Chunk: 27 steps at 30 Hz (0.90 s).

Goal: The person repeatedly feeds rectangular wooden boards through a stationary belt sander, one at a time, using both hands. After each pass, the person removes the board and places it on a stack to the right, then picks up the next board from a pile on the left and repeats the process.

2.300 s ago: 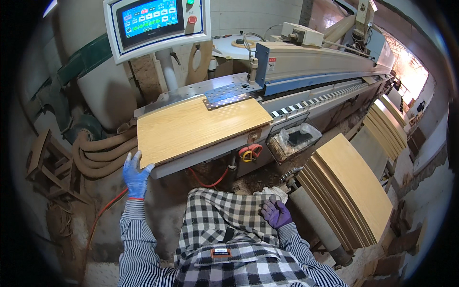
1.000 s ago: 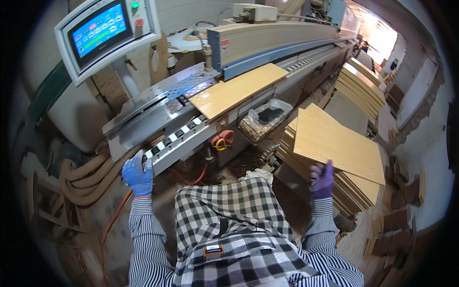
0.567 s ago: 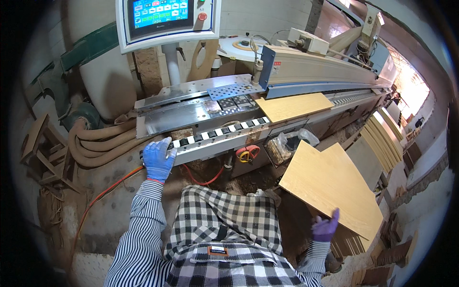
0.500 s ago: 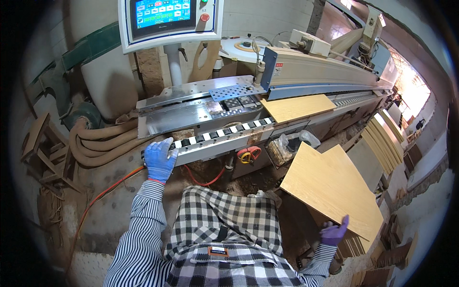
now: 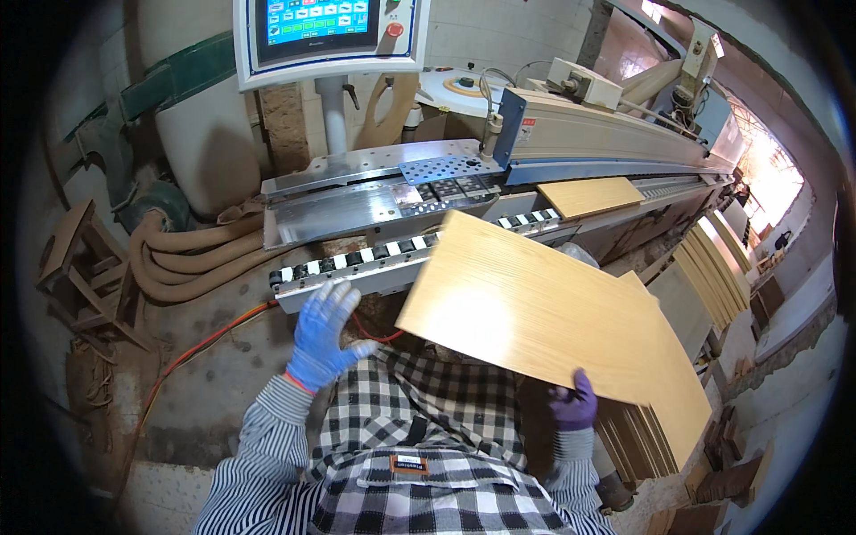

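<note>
Board of pale wood slants between a machine's rail and a stack, overlapping both in view; whether it touches either cannot be told. The purple-gloved right hand pinches its near edge, thumb on top and fingers apparently underneath, seemingly to bear its weight. The blue-gloved left hand is spread, holding nothing, near the board's left corner, perhaps poised to support that end. Another board lies flat farther along the rail, which apparently supports it.

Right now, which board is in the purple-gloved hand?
The board nearest the left hand, held at its lower edge; others lie stacked or on the machine.
</note>
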{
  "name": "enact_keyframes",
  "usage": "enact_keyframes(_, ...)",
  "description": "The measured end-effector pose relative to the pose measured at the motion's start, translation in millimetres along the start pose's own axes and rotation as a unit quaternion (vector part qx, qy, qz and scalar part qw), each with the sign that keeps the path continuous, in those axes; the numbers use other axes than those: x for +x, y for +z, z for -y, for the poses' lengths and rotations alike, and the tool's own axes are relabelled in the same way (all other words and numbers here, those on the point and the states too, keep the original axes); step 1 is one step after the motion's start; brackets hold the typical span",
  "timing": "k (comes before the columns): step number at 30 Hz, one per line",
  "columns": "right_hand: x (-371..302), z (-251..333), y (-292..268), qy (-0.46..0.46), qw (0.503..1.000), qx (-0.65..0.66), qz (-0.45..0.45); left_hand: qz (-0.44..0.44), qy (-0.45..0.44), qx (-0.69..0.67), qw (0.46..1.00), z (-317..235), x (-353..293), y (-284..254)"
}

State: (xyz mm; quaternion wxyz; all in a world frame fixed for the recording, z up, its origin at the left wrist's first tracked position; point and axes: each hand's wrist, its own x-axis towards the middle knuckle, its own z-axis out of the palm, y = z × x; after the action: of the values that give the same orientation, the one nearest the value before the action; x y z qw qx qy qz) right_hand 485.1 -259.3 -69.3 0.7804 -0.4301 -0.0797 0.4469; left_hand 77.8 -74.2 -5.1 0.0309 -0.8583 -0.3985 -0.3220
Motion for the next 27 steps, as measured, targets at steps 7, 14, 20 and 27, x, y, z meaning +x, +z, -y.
enact_keyframes(7,48.9,-90.3,122.8,0.224,0.942,0.037,0.246,-0.044,-0.059,0.048,0.996,28.7,-49.4,-21.7)
enact_keyframes(14,74.4,-129.9,222.0,0.315,0.883,0.080,0.338,-0.093,-0.175,0.069,0.978,77.0,-61.3,-32.3)
enact_keyframes(20,75.3,-115.6,193.4,0.250,0.908,0.111,0.318,-0.102,-0.251,0.086,0.959,113.1,-36.1,-11.5)
enact_keyframes(27,19.6,-83.7,58.2,-0.282,0.626,-0.671,0.279,-0.081,-0.297,0.126,0.943,107.9,-15.6,-14.1)
